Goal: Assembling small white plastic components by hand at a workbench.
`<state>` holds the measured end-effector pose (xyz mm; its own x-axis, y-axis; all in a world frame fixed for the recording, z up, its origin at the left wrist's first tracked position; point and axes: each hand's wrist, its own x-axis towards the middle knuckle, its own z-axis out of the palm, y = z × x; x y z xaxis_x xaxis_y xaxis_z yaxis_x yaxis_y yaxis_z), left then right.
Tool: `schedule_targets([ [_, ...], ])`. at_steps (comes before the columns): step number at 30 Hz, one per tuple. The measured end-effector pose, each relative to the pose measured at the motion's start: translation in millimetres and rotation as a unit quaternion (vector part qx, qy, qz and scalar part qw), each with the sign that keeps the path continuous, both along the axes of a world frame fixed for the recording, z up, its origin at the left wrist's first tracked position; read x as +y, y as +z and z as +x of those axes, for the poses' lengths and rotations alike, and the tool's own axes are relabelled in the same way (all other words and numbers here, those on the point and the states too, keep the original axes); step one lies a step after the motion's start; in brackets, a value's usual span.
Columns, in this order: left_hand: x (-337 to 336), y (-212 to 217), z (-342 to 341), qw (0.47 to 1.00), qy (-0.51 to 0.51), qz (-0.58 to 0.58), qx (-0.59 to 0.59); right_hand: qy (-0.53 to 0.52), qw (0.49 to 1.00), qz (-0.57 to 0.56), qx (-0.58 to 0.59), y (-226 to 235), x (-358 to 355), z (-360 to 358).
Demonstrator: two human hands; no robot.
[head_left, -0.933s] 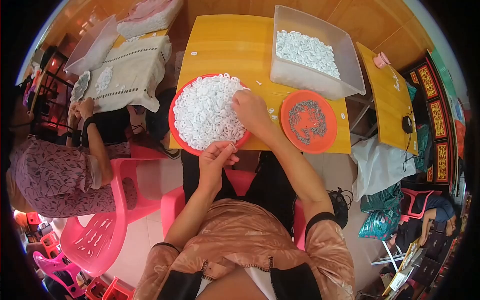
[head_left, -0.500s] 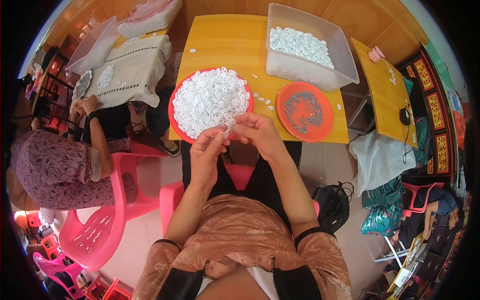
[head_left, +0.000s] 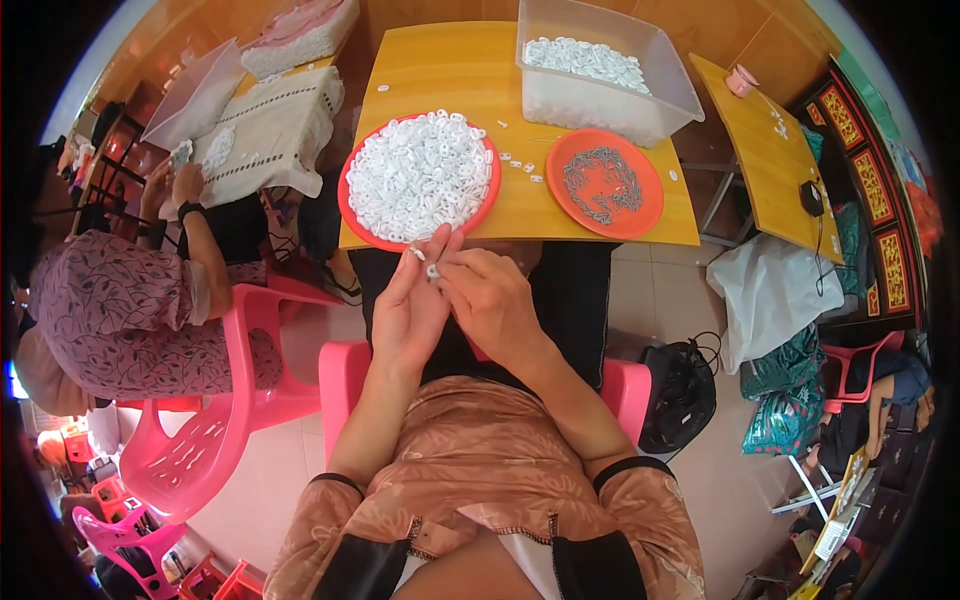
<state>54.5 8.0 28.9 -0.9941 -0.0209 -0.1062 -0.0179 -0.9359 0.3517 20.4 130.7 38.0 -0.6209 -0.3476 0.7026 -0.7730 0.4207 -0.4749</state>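
Observation:
Just off the near rim of a red basin (head_left: 345, 207) heaped with small white plastic pieces (head_left: 420, 175), my two hands meet over my lap. My left hand (head_left: 412, 318) is turned palm up, with a white plastic piece (head_left: 418, 253) between its thumb and fingers. Beside that, the bent fingertips of my right hand (head_left: 497, 303) close on a second white piece (head_left: 432, 271) against the left fingers. Each piece is a small oval with holes. An orange dish (head_left: 645, 205) of thin grey metal pieces (head_left: 600, 183), perhaps screws, lies right of the basin.
A clear plastic tub (head_left: 620, 110) of white pieces stands at the back of the yellow table (head_left: 450, 60). Several loose pieces (head_left: 515, 163) lie between basin and dish. At left, a person in a patterned purple garment (head_left: 130, 310) works at another table. A black bag (head_left: 680, 395) sits at my right.
Both hands have drawn back from the basin's near rim toward me. My left palm has turned upward, and two white pieces now show at the fingertips. The table sits higher in view.

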Motion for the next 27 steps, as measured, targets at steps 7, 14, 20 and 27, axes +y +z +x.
schedule_targets([
  [7,0,-3,12,0.999,-0.026,0.036,0.030,0.035,0.989,-0.045,-0.139,8,11,13],
  [14,10,1,17,0.998,-0.029,-0.011,0.046,0.071,0.986,-0.059,-0.140,3,5,17],
  [20,10,15,24,0.999,-0.039,0.017,0.034,0.104,0.942,-0.140,-0.288,9,12,18],
  [27,8,17,27,0.951,0.093,-0.293,-0.007,0.195,0.643,-0.462,-0.579,13,21,10],
])
